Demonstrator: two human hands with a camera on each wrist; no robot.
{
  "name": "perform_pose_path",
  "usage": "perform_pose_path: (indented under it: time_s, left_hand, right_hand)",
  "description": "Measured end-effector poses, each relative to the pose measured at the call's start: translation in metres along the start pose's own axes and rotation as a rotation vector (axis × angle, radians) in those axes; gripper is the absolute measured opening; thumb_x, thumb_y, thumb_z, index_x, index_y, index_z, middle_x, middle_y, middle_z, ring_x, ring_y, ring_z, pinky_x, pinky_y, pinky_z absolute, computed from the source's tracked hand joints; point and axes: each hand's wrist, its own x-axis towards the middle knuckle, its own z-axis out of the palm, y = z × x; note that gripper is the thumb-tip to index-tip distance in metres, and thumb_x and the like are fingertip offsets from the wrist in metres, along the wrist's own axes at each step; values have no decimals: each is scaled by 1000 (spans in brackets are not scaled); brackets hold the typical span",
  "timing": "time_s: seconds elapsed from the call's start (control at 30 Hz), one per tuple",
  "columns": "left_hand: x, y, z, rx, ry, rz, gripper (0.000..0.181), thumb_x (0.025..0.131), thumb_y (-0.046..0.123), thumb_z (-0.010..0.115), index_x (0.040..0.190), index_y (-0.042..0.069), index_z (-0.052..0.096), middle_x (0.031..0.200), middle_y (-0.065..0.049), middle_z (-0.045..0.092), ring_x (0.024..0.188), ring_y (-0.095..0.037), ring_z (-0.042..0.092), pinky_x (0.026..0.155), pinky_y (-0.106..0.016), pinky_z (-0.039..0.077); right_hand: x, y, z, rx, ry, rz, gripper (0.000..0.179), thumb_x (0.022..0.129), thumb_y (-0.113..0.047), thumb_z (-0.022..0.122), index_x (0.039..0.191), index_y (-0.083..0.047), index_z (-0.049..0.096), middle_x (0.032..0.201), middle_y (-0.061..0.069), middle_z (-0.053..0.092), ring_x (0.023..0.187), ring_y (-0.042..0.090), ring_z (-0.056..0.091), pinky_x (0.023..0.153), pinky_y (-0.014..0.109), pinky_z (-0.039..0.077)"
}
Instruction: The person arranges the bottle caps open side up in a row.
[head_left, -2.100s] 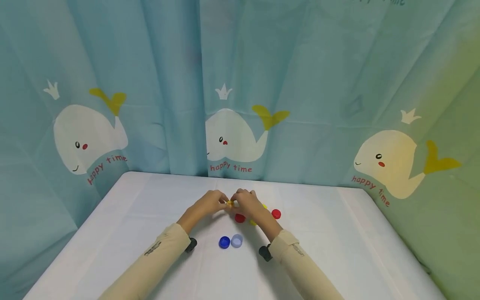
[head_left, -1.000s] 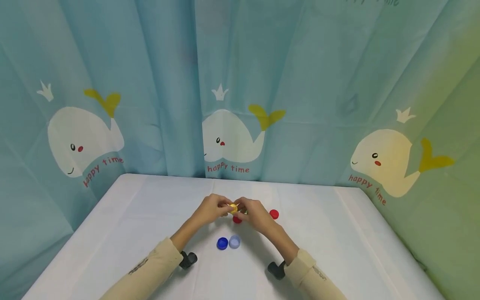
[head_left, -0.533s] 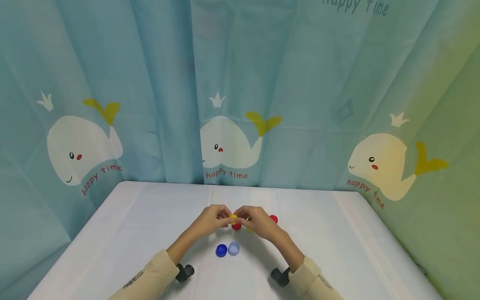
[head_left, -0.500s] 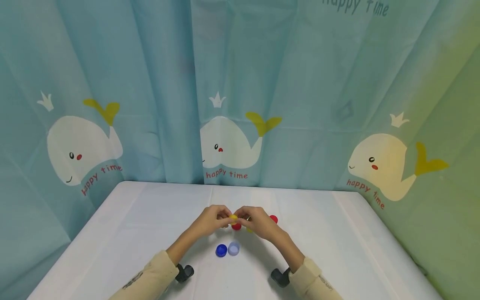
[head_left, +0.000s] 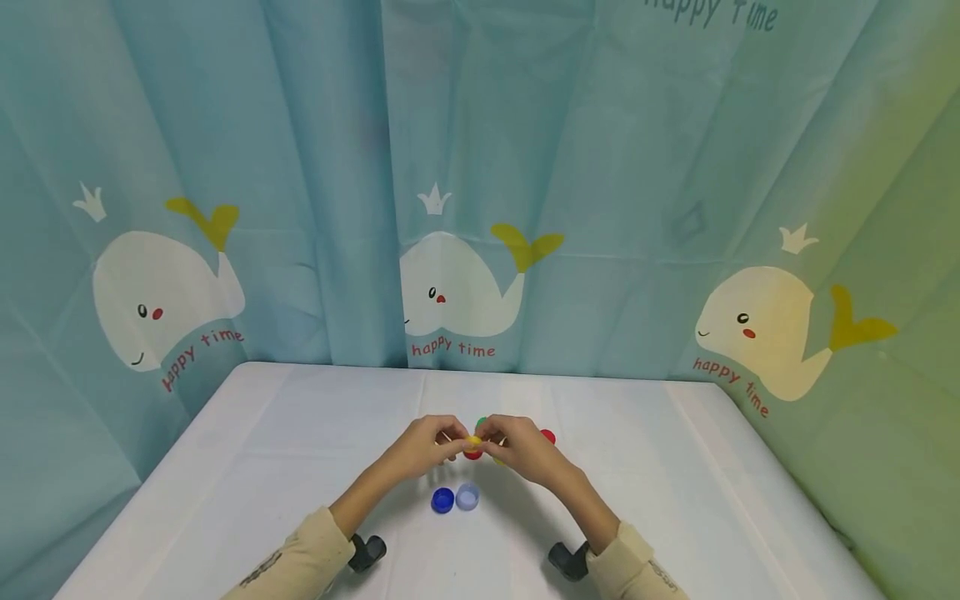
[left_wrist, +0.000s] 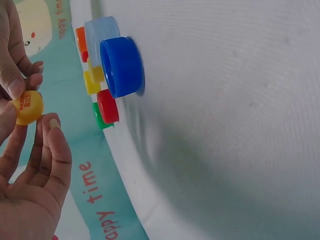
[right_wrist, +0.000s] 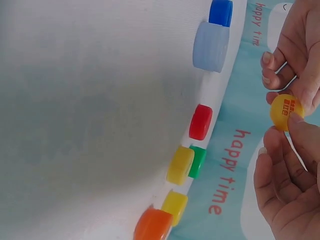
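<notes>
A yellow bottle cap (right_wrist: 286, 111) with red printed characters is held up off the table between both hands. My left hand (head_left: 422, 448) pinches it from the left with thumb and fingertips. From the other side, my right hand (head_left: 520, 443) pinches the same cap. In the left wrist view the yellow cap (left_wrist: 30, 107) turns its printed face to the camera. Below and behind the hands in the head view, a red cap (head_left: 472, 455) and a yellow cap (right_wrist: 180, 165) are partly covered. A green cap (head_left: 482, 422) peeks out beyond the right hand's fingers.
A dark blue cap (head_left: 442, 500) and a pale blue cap (head_left: 467, 497) sit side by side nearer the person. Another red cap (head_left: 548, 437) lies right of the right hand. The white table (head_left: 300, 467) ends at a blue whale-print curtain (head_left: 622, 167).
Both hands have come slightly nearer the person with the yellow cap between them, and the cap has tilted. The green cap now shows behind the fingers. The blue caps stay put.
</notes>
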Motion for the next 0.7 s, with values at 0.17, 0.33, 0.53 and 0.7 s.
perform_pose_path:
  time_s: [0.17,0.33,0.53,0.7]
  left_hand:
    - [-2,0,2,27,-14,3,13,92,24,62,89,12,66,86,-2,65,72,-18,61,59,-26,50]
    - [-1,0,3,65,-11,25,11,91,25,64,88,14,66,82,8,61,70,-11,58,61,-26,49]
    - [-1,-1,4,85,-16,43,13,90,25,65,89,13,65,84,7,61,73,-11,57,65,-25,49]
    - [-3,-1,5,89,-20,57,13,90,24,65,90,11,65,86,5,64,75,-13,58,67,-26,48]
  right_hand:
    - [-4,3,1,0,-11,9,5,88,-14,67,92,-13,66,84,-11,63,76,4,58,68,21,50]
    - [-7,3,1,1,-8,-5,5,87,-14,68,92,-14,66,86,-11,63,78,5,58,70,21,50]
    - [-10,2,0,2,-30,15,7,86,-12,69,91,-14,65,86,-11,62,79,6,58,70,21,50]
    - [-11,2,1,4,-53,24,7,85,-11,70,91,-14,66,85,-11,62,79,6,58,70,20,50]
